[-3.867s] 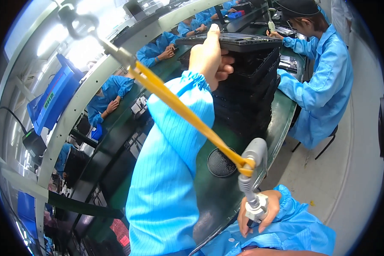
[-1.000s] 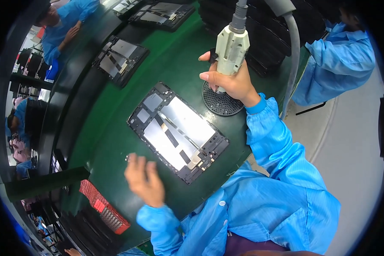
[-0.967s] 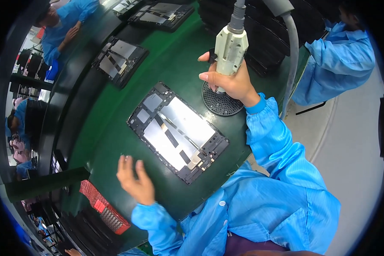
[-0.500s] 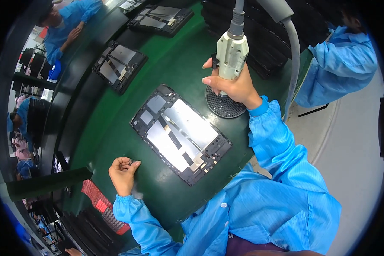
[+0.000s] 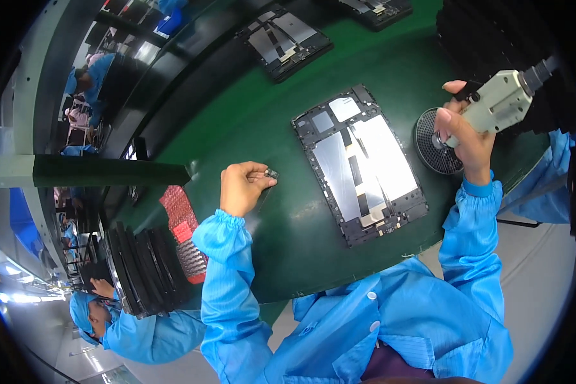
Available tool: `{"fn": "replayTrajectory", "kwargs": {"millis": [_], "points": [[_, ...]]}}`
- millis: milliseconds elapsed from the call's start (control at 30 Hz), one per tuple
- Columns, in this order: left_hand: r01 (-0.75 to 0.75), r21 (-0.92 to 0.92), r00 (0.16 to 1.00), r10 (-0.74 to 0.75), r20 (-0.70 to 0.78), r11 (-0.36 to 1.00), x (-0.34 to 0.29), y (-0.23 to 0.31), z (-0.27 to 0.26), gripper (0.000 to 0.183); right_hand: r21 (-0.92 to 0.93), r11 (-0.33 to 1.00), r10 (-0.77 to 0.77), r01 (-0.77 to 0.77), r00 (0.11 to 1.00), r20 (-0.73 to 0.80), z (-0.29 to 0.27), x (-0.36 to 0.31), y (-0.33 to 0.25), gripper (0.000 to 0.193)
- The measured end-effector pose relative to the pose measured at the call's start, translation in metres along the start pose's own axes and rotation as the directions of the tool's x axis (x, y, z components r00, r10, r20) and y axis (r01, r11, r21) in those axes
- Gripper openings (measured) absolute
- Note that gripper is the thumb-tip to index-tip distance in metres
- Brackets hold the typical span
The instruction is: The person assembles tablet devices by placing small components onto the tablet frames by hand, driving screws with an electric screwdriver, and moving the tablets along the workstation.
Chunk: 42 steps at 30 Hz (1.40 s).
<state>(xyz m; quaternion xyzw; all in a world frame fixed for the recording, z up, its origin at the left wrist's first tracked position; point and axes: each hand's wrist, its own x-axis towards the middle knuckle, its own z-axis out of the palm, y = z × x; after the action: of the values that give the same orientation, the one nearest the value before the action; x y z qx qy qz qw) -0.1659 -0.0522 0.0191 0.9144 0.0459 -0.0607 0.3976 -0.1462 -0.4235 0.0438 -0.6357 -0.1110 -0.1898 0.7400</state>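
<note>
My left hand (image 5: 239,191) pinches a small dark component (image 5: 272,173) between thumb and fingertips, just above the green tabletop. In my right hand (image 5: 470,144) is a pale electric screwdriver (image 5: 502,104), tilted, its tip end down at a round black perforated screw tray (image 5: 434,148). Whether a screw is on the tip cannot be made out. Between the hands lies an opened tablet (image 5: 384,157), its black frame, silver plates and flat cables facing up. Neither hand touches it.
More opened tablets (image 5: 285,41) lie along the far side. Red bubble wrap (image 5: 182,221) and a stack of black panels (image 5: 148,269) sit at the left, under a dark bar (image 5: 109,171). Dark stacked pieces (image 5: 486,45) stand far right. A co-worker (image 5: 141,329) is at lower left.
The view has swung left, so tablet, tray and both hands appear farther right. The screwdriver now leans to the right in the picture, its tip still at the tray. My left hand keeps its pinch.
</note>
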Motion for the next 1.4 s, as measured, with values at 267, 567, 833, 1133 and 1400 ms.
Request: {"fn": "replayTrajectory", "kwargs": {"millis": [267,567,833,1133,1400], "points": [[-0.042,0.273,0.999,0.043,0.002,0.961,0.0,0.013,0.002,0.021,0.157,0.987,-0.009,-0.014,0.989,0.144,0.049,-0.02,-0.02,0.039],[-0.437,0.074,0.881,0.443,-0.167,0.897,-0.034,0.01,0.008,0.013,0.163,0.984,0.015,-0.068,0.952,0.305,0.076,-0.031,-0.028,0.036],[-0.031,-0.537,0.974,0.147,0.173,0.843,-0.082,0.03,0.033,0.007,0.188,0.975,0.032,-0.117,0.915,0.403,0.097,-0.042,-0.027,0.038],[0.169,-0.527,0.957,-0.012,0.289,0.833,-0.09,0.035,0.047,0.01,0.166,0.96,0.125,-0.226,0.874,0.47,0.108,-0.059,-0.03,0.037],[-0.114,-0.623,0.968,0.227,0.105,0.774,-0.083,0.039,0.071,0.007,0.098,0.966,0.153,-0.239,0.837,0.525,0.108,-0.061,-0.031,0.041]]}}
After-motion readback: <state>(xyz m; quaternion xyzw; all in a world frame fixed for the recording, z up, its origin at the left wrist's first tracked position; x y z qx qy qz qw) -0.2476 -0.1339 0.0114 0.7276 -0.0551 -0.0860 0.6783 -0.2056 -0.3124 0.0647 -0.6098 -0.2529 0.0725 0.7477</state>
